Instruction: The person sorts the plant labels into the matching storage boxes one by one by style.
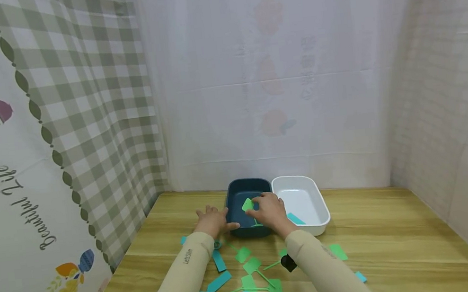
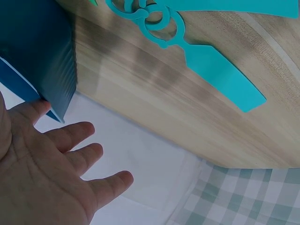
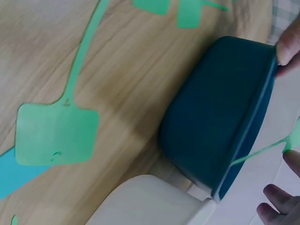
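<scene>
My right hand (image 1: 269,209) pinches a green plastic plant tag (image 1: 247,204) by its flat head over the dark blue bin (image 1: 236,194). The tag's thin stem (image 3: 258,153) reaches down past the bin's rim in the right wrist view. At the bin's near left corner is my left hand (image 1: 213,221), its thumb lying over the rim. In the left wrist view the other fingers (image 2: 75,136) are spread and fairly straight, one fingertip touching the rim. Blue loop-ended plant tags (image 2: 225,77) lie on the table beside that bin.
A white bin (image 1: 301,196) stands right beside the dark one, with a blue tag (image 1: 296,218) inside. Several green tags (image 1: 252,265) and blue tags (image 1: 219,282) are scattered over the wooden table (image 1: 397,233) in front. A dark object (image 1: 288,263) sits by the right forearm. Cloth hangs around the table.
</scene>
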`<state>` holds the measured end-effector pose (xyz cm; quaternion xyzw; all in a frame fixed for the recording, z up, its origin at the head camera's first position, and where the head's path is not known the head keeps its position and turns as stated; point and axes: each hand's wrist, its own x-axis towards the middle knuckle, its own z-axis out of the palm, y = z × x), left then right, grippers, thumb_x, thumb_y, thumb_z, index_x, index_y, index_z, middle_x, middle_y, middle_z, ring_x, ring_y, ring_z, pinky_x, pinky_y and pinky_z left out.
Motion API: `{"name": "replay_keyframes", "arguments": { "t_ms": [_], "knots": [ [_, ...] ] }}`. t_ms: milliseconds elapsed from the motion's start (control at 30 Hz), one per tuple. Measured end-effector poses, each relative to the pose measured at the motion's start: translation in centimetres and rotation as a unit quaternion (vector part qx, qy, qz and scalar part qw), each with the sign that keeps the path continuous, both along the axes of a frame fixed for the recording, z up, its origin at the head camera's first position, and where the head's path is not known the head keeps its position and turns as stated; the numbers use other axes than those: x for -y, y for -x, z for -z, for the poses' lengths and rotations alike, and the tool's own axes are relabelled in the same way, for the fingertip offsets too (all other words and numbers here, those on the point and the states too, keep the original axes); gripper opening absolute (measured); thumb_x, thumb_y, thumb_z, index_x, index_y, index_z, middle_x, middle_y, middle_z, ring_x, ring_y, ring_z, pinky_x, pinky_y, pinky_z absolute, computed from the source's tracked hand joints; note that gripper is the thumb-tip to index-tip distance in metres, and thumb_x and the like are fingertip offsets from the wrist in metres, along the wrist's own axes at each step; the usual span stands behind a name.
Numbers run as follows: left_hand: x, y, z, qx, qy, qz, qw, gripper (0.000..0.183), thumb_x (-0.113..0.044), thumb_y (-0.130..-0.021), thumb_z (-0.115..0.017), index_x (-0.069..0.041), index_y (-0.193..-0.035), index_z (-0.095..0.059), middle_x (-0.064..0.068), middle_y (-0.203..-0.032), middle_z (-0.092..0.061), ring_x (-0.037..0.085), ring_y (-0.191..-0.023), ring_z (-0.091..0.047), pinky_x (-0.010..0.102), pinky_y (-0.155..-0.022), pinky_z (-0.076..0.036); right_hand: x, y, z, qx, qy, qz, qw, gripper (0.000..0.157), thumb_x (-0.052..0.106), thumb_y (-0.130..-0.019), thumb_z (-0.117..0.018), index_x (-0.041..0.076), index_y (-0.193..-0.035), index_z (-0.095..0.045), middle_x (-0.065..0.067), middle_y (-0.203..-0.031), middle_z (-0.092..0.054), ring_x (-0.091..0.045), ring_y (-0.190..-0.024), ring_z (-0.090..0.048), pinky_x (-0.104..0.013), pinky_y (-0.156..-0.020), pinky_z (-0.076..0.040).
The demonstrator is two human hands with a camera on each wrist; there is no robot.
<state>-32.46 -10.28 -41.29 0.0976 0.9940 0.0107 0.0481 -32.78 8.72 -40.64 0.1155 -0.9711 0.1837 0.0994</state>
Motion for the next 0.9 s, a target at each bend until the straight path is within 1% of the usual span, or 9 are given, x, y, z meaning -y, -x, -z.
{"name": "replay_keyframes", "arguments": {
  "t_ms": [167, 300, 533, 633, 767, 900],
  "knots": [
    [-0.3, -0.2, -0.1, -0.007, 0.000, 0.005, 1.0000, 0.077, -0.067, -0.092, -0.052, -0.015, -0.149, -0.048, 0.025, -0.145, -0.046, 0.046, -0.141, -0.030, 0.068, -0.109, -0.024, -0.8, 0.0, 0.4, 0.014, -0.018, 0.003, 1.000, 0.054, 0.043, -0.090, -0.071, 0.007, -0.130, -0.065, -0.021, -0.141, -0.051, -0.041, -0.132, -0.043, -0.061, -0.103, -0.035],
    [-0.4, -0.3, -0.2, -0.011, -0.004, 0.008, 0.9999, 0.076, -0.065, -0.092, -0.054, -0.013, -0.148, -0.049, 0.025, -0.145, -0.047, 0.046, -0.141, -0.030, 0.069, -0.108, -0.024, -1.5, 0.0, 0.6, 0.004, -0.014, 0.002, 1.000, 0.053, 0.043, -0.089, -0.072, 0.008, -0.129, -0.066, -0.021, -0.140, -0.051, -0.041, -0.131, -0.043, -0.060, -0.103, -0.036],
    [-0.2, -0.2, -0.4, -0.001, -0.016, 0.003, 0.9999, 0.076, -0.064, -0.092, -0.055, -0.012, -0.148, -0.047, 0.026, -0.145, -0.045, 0.047, -0.141, -0.028, 0.070, -0.108, -0.022, -3.3, -0.2, -0.2, -0.016, -0.022, -0.008, 1.000, 0.049, 0.037, -0.089, -0.073, 0.005, -0.126, -0.067, -0.024, -0.137, -0.054, -0.042, -0.128, -0.047, -0.059, -0.102, -0.038],
    [-0.1, -0.1, -0.4, 0.000, -0.019, 0.001, 0.9998, 0.076, -0.063, -0.092, -0.056, -0.013, -0.149, -0.047, 0.026, -0.146, -0.044, 0.047, -0.141, -0.028, 0.071, -0.108, -0.021, -4.2, -0.5, -0.6, -0.022, -0.029, -0.014, 0.999, 0.048, 0.035, -0.089, -0.074, 0.005, -0.125, -0.068, -0.025, -0.136, -0.054, -0.043, -0.127, -0.048, -0.060, -0.101, -0.039],
    [-0.1, -0.1, -0.3, 0.004, -0.018, 0.000, 0.9998, 0.077, -0.064, -0.092, -0.056, -0.014, -0.149, -0.046, 0.026, -0.146, -0.044, 0.047, -0.142, -0.027, 0.070, -0.108, -0.021, -5.6, -1.1, -0.7, -0.036, -0.043, -0.030, 0.998, 0.046, 0.034, -0.088, -0.075, 0.004, -0.122, -0.069, -0.026, -0.133, -0.057, -0.043, -0.127, -0.049, -0.060, -0.098, -0.041],
    [-0.2, -0.1, -0.4, 0.006, -0.015, 0.001, 0.9999, 0.077, -0.064, -0.092, -0.055, -0.014, -0.150, -0.045, 0.026, -0.147, -0.044, 0.046, -0.142, -0.027, 0.069, -0.109, -0.021, -7.1, -2.0, -0.8, -0.059, -0.060, -0.052, 0.995, 0.044, 0.033, -0.086, -0.076, 0.004, -0.120, -0.070, -0.025, -0.130, -0.058, -0.042, -0.125, -0.051, -0.061, -0.096, -0.042]
  ]
}}
